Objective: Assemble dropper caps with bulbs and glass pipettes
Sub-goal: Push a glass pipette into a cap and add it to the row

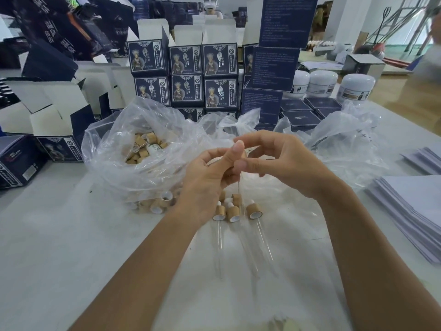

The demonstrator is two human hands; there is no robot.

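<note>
We hold a glass pipette [240,187] upright above the table [71,247], our left hand [210,177] and right hand [284,163] both pinching its top, where a wooden cap [244,154] barely shows between the fingers. Just below lie three finished droppers [235,225], tips toward us. A plastic bag of caps [143,149] sits left; paper stacks [410,211] crowd the right edge. Bare tabletop lies near us.

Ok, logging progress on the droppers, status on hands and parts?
Left hand and right hand both pinching one cap, glass pipette hanging below it. Finished droppers on table. Bag of caps left, nothing blocking.
</note>
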